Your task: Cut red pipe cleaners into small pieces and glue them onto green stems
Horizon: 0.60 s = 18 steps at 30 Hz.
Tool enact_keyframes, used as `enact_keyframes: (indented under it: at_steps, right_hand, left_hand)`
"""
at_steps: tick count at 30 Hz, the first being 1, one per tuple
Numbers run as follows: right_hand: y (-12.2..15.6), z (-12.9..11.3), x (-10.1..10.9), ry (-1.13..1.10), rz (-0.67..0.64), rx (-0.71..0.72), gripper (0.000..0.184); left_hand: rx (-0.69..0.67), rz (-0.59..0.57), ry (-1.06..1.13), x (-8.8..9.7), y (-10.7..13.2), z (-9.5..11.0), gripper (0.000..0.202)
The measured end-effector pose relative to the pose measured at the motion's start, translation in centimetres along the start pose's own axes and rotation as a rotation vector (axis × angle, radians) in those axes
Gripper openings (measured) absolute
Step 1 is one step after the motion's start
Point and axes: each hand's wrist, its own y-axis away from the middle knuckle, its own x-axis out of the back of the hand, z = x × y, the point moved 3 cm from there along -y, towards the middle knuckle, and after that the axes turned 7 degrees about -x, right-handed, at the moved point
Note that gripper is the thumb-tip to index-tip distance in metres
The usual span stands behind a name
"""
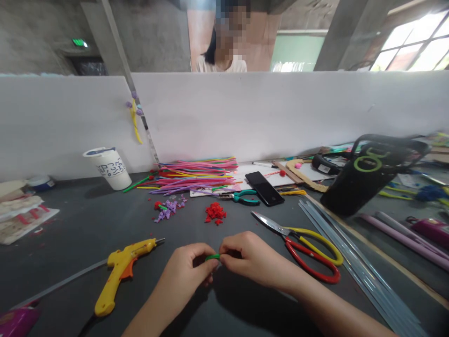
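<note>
Both hands closed in a fingertip pinch: the left hand point(191, 270) and the right hand point(253, 260) meet thumb-to-forefinger on a short green fuzzy piece point(212, 257), each grasping one end, so that only a small stretch shows between the fingertips. The piece is held just above the dark table point(87, 224), near its front edge and close to the person. It looks like the same stuff as the bundle of coloured stems point(196, 175) lying farther back. Judged on that, it is very light, soft on the surface and easily bent, likely to keep a bend once given. It is not fragile, but it is small enough to slip from a loose pinch. The ends, where the fingers now sit, appear the sound places to hold, leaving the middle free. A yellow glue gun point(121, 274) lies to the left of the hands, and red-and-yellow scissors point(308, 252) lie just to the right. Red snippets point(215, 213) and purple snippets point(170, 208) are scattered beyond the hands. Farther back are teal-handled pliers point(242, 197), a phone point(264, 188) and a paper cup point(108, 167). A white partition point(263, 112) closes the rear of the table, and another person sits behind it.
</note>
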Motion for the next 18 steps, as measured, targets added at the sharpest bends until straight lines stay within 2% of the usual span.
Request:
enact_keyframes:
  at_steps: [4,7,10,13,18]
  right_hand:
    - [-0.04,0.07,0.08,0.038,0.007,0.017,0.013]
    - [-0.14,-0.03,0.00,0.092,0.028,0.046,0.012]
    - [-0.21,-0.15,-0.03,0.136,0.048,0.061,0.013]
    - [-0.25,-0.16,-0.02,0.116,0.028,0.032,0.014]
    - [-0.23,-0.05,0.03,0.047,0.016,0.008,0.014]
  left_hand:
    - [-0.160,0.077,-0.225,0.03,0.09,0.62,0.015]
    - [-0.269,0.064,-0.374,-0.01,0.08,0.91,0.018]
    - [-0.270,0.015,-0.379,0.02,-0.02,0.86,0.026]
    - [-0.240,-0.004,-0.304,0.05,-0.09,0.83,0.023]
    - [-0.215,0.103,-0.247,0.10,-0.09,0.83,0.016]
